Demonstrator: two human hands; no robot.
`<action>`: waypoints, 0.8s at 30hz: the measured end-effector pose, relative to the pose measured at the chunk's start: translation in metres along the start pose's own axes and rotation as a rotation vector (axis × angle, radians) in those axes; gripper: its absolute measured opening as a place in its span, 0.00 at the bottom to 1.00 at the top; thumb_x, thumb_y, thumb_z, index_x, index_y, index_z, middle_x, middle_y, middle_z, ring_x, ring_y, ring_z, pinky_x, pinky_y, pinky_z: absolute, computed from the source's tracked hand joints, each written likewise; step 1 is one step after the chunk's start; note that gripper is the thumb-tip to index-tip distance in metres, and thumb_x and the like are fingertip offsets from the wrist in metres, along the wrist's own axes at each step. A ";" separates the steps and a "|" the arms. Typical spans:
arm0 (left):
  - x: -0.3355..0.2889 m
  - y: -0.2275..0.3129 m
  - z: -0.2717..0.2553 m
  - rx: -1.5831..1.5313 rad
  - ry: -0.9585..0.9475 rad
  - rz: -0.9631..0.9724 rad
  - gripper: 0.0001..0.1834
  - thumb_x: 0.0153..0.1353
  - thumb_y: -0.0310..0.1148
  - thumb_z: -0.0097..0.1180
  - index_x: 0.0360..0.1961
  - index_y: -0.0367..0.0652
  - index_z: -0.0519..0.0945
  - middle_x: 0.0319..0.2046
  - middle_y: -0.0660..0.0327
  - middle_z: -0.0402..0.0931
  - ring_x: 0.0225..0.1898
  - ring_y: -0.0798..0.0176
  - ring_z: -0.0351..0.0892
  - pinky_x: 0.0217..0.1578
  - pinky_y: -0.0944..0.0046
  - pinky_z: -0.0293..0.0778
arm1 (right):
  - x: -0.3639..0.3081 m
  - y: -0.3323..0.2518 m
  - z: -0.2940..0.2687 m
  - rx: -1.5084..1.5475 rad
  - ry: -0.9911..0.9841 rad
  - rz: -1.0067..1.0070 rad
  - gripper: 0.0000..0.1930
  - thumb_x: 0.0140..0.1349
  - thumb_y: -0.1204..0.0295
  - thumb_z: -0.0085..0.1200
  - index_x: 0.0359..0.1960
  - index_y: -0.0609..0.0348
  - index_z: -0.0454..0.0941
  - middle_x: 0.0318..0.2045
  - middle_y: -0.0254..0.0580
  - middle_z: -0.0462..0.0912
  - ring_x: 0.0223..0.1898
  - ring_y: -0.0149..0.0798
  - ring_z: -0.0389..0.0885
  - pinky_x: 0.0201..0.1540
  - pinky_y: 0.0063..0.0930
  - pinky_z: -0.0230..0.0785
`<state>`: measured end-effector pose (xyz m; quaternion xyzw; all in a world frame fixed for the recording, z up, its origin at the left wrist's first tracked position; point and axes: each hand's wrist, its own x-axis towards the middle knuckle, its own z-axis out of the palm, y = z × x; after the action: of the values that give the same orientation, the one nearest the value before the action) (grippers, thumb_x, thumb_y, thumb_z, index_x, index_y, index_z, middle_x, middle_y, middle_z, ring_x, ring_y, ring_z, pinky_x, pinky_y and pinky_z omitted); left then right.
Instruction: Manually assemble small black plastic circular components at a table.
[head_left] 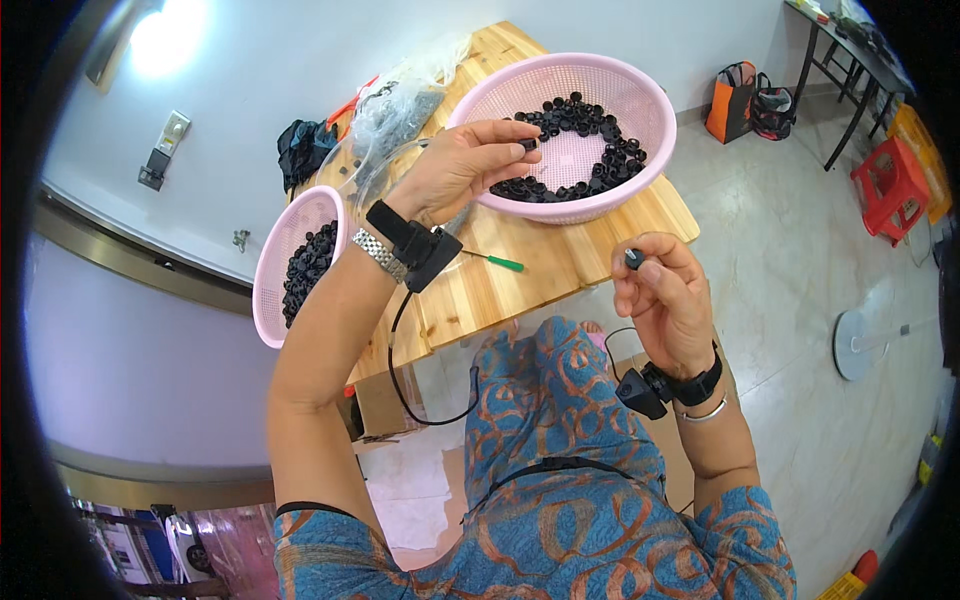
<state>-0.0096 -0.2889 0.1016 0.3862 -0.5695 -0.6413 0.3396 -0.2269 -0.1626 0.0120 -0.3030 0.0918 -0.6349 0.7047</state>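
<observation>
My left hand (465,160) is raised at the near left rim of a large pink basket (655,110), pinching a small black round cap (528,145) between thumb and fingers. In that basket lie many loose black caps (612,165), spread in a ring around its bare middle. My right hand (665,295) is off the table's right front corner, with a small dark piece (634,259) held between thumb and fingertips; its exact kind cannot be made out. A smaller pink basket (268,290), heaped with black parts (310,262), stands at the left.
A green-handled screwdriver (505,263) lies on the wooden table (540,270). Clear plastic bags (395,115) and a black bag (305,150) crowd the table's far left. Across the floor are an orange-black bag (732,103) and a red stool (890,190).
</observation>
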 end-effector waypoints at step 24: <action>-0.124 -0.074 0.071 -0.586 0.100 0.042 0.16 0.58 0.22 0.50 0.49 0.35 0.69 0.40 0.58 0.72 0.43 0.65 0.75 0.42 0.70 0.73 | 0.002 0.027 0.021 0.080 -0.018 0.074 0.11 0.57 0.78 0.49 0.43 0.66 0.71 0.36 0.45 0.78 0.29 0.30 0.75 0.33 0.22 0.71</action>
<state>-0.0131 -0.1384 0.0454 0.2910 -0.3505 -0.7514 0.4773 -0.1927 -0.1573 0.0143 -0.2767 0.0712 -0.6088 0.7401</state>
